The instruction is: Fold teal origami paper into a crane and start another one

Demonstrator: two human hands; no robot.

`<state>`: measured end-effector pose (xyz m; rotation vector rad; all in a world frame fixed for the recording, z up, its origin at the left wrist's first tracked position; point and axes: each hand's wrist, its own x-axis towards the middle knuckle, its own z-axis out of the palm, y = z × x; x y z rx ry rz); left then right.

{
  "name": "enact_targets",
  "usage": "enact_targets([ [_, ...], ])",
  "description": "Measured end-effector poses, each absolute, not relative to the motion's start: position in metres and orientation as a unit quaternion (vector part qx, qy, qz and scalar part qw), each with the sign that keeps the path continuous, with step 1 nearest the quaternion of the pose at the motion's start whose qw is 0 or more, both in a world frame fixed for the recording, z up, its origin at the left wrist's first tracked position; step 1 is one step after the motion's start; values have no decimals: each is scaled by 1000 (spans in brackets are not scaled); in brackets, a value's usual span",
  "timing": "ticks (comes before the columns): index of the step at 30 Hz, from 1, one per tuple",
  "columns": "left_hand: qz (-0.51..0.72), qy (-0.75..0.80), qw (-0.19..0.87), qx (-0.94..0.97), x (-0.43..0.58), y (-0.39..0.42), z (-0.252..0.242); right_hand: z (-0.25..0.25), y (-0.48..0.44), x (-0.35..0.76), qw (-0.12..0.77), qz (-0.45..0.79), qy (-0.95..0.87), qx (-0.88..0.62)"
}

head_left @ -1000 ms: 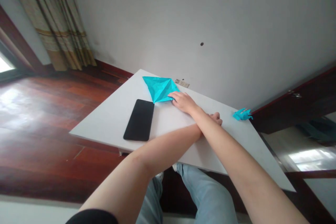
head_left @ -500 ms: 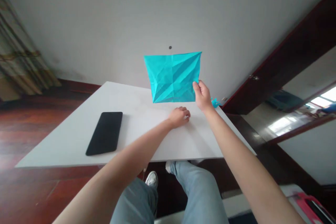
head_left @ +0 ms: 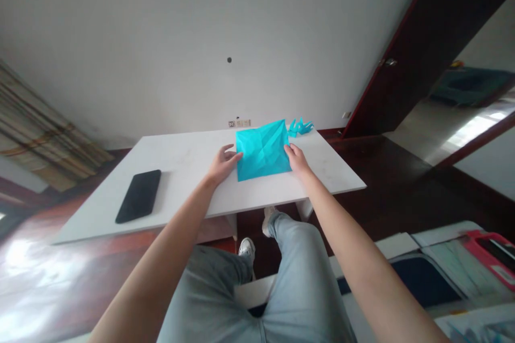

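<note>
A creased turquoise sheet of paper (head_left: 263,151) is held up, tilted, over the white table (head_left: 181,155). My right hand (head_left: 296,158) pinches its right edge, thumb in front and the other fingers partly hidden behind. At the left edge is my left hand (head_left: 223,163), its thumb tip overlapping the paper and its index finger stretched out apart from the thumb. Whether its lower fingers touch the back of the sheet is hidden. Just beyond the sheet's upper right corner sits a spiky folded turquoise paper piece (head_left: 300,127).
A black tablet-like slab (head_left: 139,196) lies on the table's left part. Behind the table rises a pale wall with sockets (head_left: 240,124). To the right are a dark door (head_left: 402,48) and, lower down, a surface bearing a pink-red case (head_left: 493,257).
The paper has come down, held by my right hand. My left hand has left the tabletop and moved to the sheet's left edge. The camera view has shifted, showing more of the folded piece.
</note>
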<state>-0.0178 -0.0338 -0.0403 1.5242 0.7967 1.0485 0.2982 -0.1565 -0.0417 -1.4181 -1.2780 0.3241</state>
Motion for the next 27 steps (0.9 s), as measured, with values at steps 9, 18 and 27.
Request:
enact_targets([
  [9,524,342,491,606,-20,-52,-46,-41,-152,296,608,190,-516,-572],
  [18,548,307,500,597,-29,-63,-52,-29,-163,292,638,238,-486,-548],
  [27,541,376,451,602,-34,-78,-47,-28,-168,290,636,262,-471,-552],
])
